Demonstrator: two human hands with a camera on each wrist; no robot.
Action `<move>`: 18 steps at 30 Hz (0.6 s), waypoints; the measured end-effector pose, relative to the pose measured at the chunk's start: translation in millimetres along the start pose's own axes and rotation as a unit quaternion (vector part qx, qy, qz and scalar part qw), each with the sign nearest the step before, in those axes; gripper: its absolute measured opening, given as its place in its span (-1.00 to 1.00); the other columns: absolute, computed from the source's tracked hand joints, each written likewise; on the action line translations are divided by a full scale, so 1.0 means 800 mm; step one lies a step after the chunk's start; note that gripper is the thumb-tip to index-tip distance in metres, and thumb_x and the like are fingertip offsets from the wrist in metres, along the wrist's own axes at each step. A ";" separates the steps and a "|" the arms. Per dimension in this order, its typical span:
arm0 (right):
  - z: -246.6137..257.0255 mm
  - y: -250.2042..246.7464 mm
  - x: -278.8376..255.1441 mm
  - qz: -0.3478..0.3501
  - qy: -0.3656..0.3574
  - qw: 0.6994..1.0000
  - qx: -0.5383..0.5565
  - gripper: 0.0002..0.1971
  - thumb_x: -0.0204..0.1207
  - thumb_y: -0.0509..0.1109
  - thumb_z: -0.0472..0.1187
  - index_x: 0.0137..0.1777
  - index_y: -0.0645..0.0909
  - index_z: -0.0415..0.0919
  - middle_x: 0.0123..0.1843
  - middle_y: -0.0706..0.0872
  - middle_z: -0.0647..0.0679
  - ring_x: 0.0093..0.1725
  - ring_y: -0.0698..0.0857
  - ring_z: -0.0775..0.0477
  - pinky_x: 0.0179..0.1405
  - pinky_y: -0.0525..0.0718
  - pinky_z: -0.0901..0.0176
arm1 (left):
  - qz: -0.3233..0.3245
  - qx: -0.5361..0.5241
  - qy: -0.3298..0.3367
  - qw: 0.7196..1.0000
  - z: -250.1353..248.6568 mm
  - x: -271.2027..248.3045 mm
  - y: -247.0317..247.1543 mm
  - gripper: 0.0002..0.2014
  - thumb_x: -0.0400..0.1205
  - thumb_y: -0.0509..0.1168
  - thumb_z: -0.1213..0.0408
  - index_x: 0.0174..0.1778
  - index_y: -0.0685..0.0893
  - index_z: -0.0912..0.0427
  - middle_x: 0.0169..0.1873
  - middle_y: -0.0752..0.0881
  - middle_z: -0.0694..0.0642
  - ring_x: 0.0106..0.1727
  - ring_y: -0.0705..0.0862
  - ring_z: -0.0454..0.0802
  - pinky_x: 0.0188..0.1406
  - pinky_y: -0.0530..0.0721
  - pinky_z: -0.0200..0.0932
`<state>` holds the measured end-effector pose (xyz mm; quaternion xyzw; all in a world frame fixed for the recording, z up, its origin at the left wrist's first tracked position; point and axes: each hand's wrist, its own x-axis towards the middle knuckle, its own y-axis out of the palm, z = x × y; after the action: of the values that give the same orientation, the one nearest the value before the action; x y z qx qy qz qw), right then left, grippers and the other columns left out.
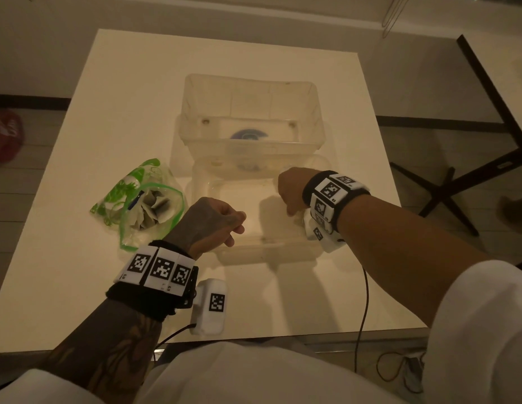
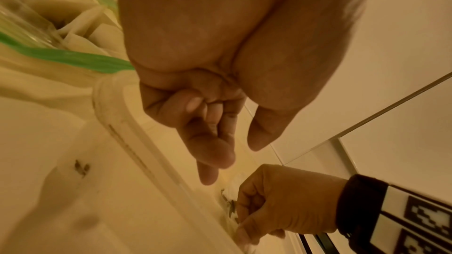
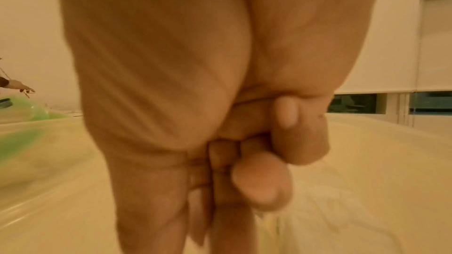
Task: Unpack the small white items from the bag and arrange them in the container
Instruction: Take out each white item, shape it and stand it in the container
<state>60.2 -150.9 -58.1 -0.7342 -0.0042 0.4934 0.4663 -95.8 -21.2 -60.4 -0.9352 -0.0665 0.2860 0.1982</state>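
Observation:
A clear zip bag (image 1: 140, 202) with green trim lies open on the white table (image 1: 108, 97), left of centre, holding several small white items (image 1: 154, 208). The clear plastic container (image 1: 318, 112) stands at the middle back. A shallow clear lid (image 1: 265, 252) lies just in front of it. My left hand (image 1: 219, 223) hovers over the lid's left edge with its fingers curled and nothing in them (image 2: 215, 142). My right hand (image 1: 291, 193) is a fist at the lid's right rim (image 2: 276, 206). In the blurred right wrist view the thumb lies across the curled fingers (image 3: 244, 161) and nothing shows between them.
A blue round patch (image 1: 248, 135) shows at the container's bottom. A red bag (image 1: 6, 135) lies on the floor at the left. Dark table legs (image 1: 472, 182) stand to the right. A thin cable (image 1: 364, 301) hangs over the table's front edge.

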 end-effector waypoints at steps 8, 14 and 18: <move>-0.014 0.003 -0.009 -0.117 -0.024 0.992 0.049 -0.81 0.53 0.40 -0.27 0.00 0.41 -0.20 -0.07 0.49 -0.09 -0.10 0.48 -0.10 -0.16 0.40 0.17 | -0.001 0.009 0.001 1.000 -0.001 -0.002 0.002 -0.76 0.68 0.28 0.13 -0.11 0.75 0.21 -0.21 0.82 -0.03 -0.41 0.70 -0.14 -0.24 0.62 -0.16; -0.018 -0.003 -0.009 -0.112 -0.009 0.994 0.008 -0.77 0.57 0.36 -0.24 0.14 0.68 -0.34 0.11 0.71 -0.19 0.09 0.68 -0.18 0.08 0.66 0.08 | -0.004 0.015 -0.001 1.000 -0.002 -0.002 0.001 -0.74 0.69 0.27 0.13 -0.12 0.75 0.23 -0.20 0.82 -0.01 -0.40 0.70 -0.14 -0.33 0.57 -0.21; -0.020 -0.001 -0.001 -0.109 0.016 0.994 0.026 -0.83 0.54 0.31 -0.37 0.01 0.72 -0.33 0.03 0.75 -0.19 0.06 0.72 -0.20 0.13 0.71 0.02 | -0.003 0.010 -0.001 1.000 -0.002 -0.001 0.001 -0.75 0.68 0.28 0.13 -0.12 0.75 0.23 -0.20 0.82 -0.01 -0.41 0.71 -0.13 -0.26 0.61 -0.17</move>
<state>72.1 -161.5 -55.7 -0.7249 -0.0639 0.4280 0.5360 -95.6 -22.8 -59.7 -0.9325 -0.0667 0.2874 0.2084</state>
